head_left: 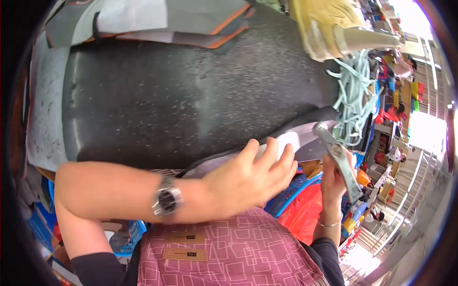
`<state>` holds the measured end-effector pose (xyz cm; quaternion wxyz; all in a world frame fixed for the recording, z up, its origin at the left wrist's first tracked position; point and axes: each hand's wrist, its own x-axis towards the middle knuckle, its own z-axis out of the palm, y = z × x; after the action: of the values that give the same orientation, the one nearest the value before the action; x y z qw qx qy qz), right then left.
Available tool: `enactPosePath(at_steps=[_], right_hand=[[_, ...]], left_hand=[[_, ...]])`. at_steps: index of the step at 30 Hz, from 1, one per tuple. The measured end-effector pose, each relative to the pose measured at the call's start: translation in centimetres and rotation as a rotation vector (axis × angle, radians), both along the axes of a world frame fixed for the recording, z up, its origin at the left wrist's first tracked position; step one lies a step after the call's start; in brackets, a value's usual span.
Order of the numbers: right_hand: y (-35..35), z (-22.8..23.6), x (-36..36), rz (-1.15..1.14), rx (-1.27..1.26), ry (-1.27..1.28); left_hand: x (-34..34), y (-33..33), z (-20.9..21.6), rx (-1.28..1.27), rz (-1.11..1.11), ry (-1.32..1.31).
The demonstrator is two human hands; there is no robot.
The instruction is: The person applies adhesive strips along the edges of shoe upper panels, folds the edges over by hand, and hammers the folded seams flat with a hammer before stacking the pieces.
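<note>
Along the near edge of the dark table lies a long, curved grey fabric piece (305, 135) with a dark border and a white patch. My left hand (257, 174) rests across it from the left, fingers spread, with the fingertips by the white patch. At the piece's right end, my right hand (332, 177) is closed around a greenish-grey metal hand tool (344, 164). The tool has a rounded tip and a bolt partway along; its exact kind is unclear. Its tip is over the piece's right end, but whether they touch I cannot tell.
The dark tabletop (157, 95) is scattered with pale specks. Grey panels with orange edging (191, 19) lie at the far left. At the far right is a yellow wrapped bundle (329, 24), with pale green cords (355, 95) nearer. A blue basket (281, 200) and red bag (303, 214) stand below.
</note>
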<state>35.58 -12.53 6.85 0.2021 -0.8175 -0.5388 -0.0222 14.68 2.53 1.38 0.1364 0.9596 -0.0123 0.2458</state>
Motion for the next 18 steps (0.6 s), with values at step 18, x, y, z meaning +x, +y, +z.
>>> enactPosePath(at_steps=[18], right_hand=[[2.9, -5.5, 4.2, 0.255, -0.033, -0.292]], left_hand=[[-5.8, 6.7, 6.9, 0.165, 0.256, 0.310]])
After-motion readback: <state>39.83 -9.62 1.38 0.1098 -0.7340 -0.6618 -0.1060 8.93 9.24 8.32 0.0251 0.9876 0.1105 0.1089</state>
